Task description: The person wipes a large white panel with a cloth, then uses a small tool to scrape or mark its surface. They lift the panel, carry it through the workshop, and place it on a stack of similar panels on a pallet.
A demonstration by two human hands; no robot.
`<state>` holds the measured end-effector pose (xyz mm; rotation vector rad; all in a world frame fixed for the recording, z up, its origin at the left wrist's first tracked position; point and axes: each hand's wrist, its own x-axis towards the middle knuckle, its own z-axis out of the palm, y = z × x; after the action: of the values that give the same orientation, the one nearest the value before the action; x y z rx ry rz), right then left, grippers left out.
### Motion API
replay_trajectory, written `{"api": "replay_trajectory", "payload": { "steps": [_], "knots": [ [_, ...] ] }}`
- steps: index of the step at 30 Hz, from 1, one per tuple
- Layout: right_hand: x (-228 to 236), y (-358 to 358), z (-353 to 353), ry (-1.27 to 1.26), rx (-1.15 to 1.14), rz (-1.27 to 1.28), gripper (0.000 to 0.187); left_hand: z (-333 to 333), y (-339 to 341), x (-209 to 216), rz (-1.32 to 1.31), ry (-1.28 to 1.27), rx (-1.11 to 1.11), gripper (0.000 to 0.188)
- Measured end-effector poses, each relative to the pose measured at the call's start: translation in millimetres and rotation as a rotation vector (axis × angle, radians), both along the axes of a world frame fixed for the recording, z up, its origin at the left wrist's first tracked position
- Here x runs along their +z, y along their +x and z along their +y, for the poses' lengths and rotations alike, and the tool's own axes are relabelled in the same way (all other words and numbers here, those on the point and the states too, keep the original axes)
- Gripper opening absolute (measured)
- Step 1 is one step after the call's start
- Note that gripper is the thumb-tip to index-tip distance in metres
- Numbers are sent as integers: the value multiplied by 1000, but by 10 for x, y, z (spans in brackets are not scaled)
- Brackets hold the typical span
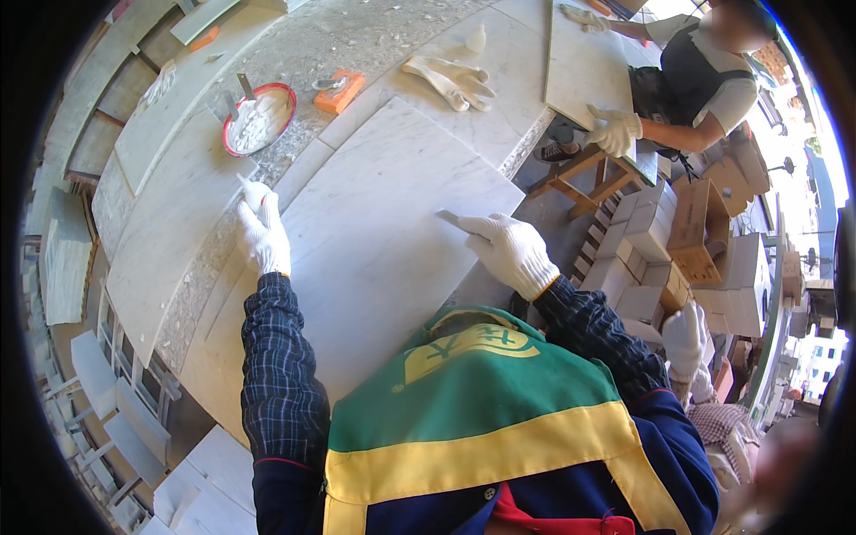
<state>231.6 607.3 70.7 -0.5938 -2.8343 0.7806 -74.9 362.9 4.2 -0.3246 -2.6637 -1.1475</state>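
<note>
A large pale marble slab [374,196] lies in front of me. My left hand [265,230], in a white knitted glove, is closed at the slab's left edge. A small pale tip shows at its fingers, too small to name. Over the slab's right part, my right hand [513,251], gloved alike, grips a flat grey scraper [453,218] whose blade points left. Beyond my left hand stands a red-rimmed bowl [260,125] of white paste, with a putty knife [246,87] in it. An orange block [340,92] with a small grey item on top is beside the bowl.
Empty white gloves [450,82] lie on a slab at the far side. At the far right a co-worker [704,85] holds another slab [588,67] over a wooden stand [593,178]. Cardboard boxes [700,232] are stacked at right. Another person's gloved hand [685,343] shows nearer me.
</note>
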Motion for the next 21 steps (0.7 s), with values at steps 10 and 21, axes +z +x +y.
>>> {"api": "replay_trajectory", "payload": {
  "steps": [10, 21],
  "knots": [
    [-133, 56, -70, -9, -36, 35, 29, 4, -17, -1, 13, 34, -10, 47],
    [-51, -37, -82, 65, -9, -29, 28, -7, -77, -46, -18, 15, -11, 49]
  ]
}}
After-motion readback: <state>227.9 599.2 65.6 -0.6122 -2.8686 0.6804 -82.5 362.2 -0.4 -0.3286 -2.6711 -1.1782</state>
